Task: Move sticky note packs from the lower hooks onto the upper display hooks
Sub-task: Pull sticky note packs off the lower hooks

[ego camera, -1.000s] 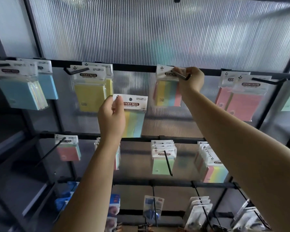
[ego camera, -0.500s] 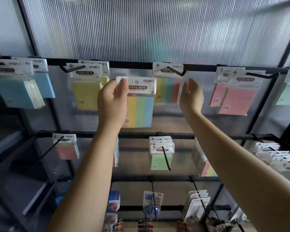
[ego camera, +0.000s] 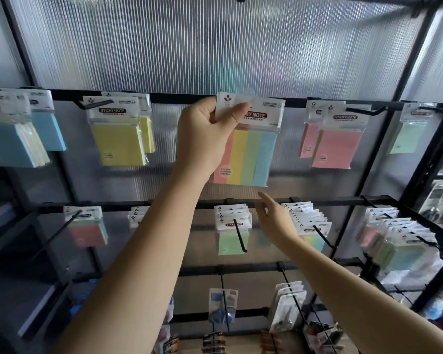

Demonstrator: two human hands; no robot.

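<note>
Risk lies in the header: the left hand (ego camera: 207, 134) pinches the striped pack (ego camera: 248, 144) up at the top rail (ego camera: 164, 97), and could miss the hidden hook. The right hand (ego camera: 274, 218), fingers loose, holds nothing near the lower packs (ego camera: 308, 221).

A shop: packaged sticky notes (ego camera: 117, 134) hang on display hooks (ego camera: 239, 235).

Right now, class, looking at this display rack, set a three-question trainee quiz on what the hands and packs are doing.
1. True or false: the left hand pinches the striped pack by its header card.
2. Which hand holds nothing?
3. The yellow packs hang: A) upper rail, B) lower rail.

Key: 1 true; 2 the right hand, open near the lower hooks; 3 A.
</note>
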